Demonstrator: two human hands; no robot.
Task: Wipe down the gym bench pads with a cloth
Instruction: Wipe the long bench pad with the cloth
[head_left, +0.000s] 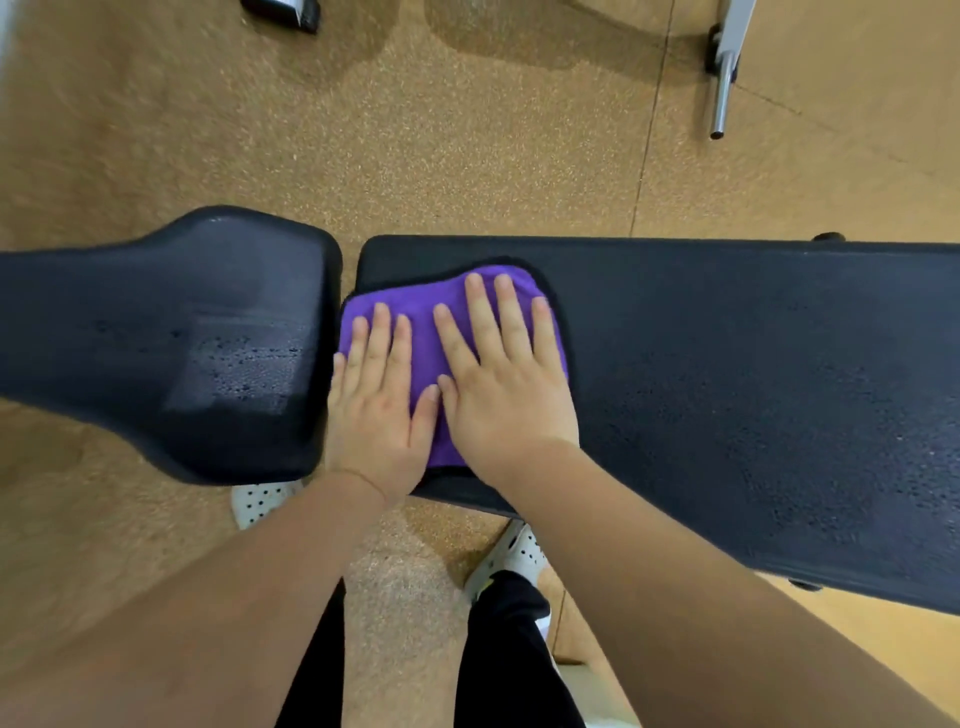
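With our left hand (371, 415) and right hand (506, 395) pressed flat, fingers spread open on the purple cloth (421, 317) at the long back pad's (753, 364) near end, we should keep even pressure and overlap strokes.

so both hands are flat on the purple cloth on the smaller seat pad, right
Not quite. In the head view both the left hand and right hand lie flat on the purple cloth, but it rests on the long pad, not the smaller seat pad.
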